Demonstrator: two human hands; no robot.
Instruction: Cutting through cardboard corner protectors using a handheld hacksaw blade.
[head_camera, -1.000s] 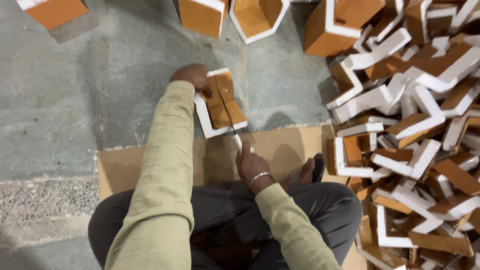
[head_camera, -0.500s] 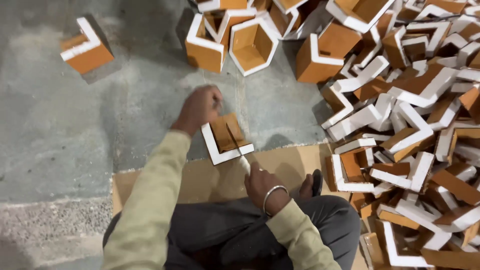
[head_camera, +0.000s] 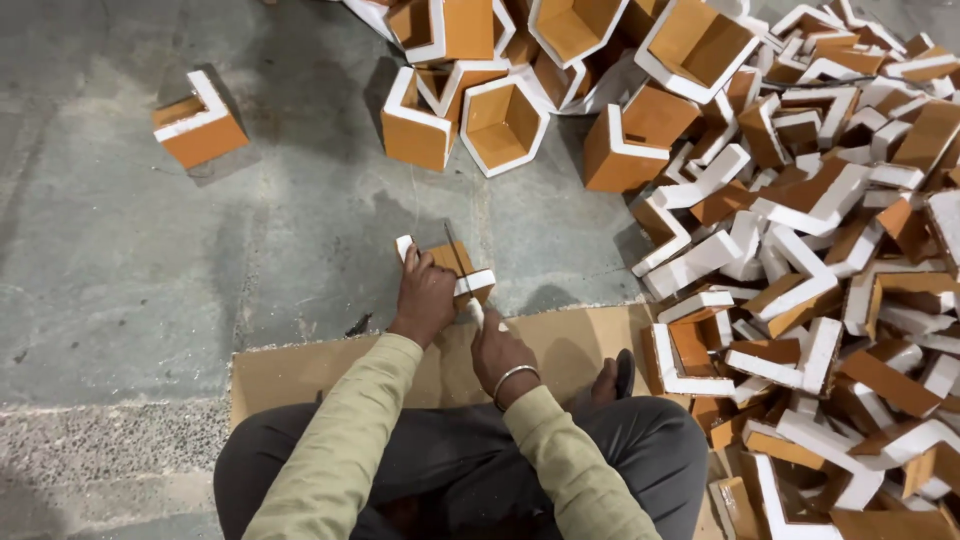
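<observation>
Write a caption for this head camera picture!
Seated person's left hand and right hand grip an orange-and-white piece.

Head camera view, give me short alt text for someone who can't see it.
Seated on a cardboard sheet on a concrete floor, a person grips an orange, white-edged angled piece with the left hand, the right hand close beside it holding a thin tool. A heap of similar pieces fills the right side.

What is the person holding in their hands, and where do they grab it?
The left hand grips an orange, white-edged angled piece by its near white edge. The right hand holds a thin white-handled tool by its handle.
</observation>
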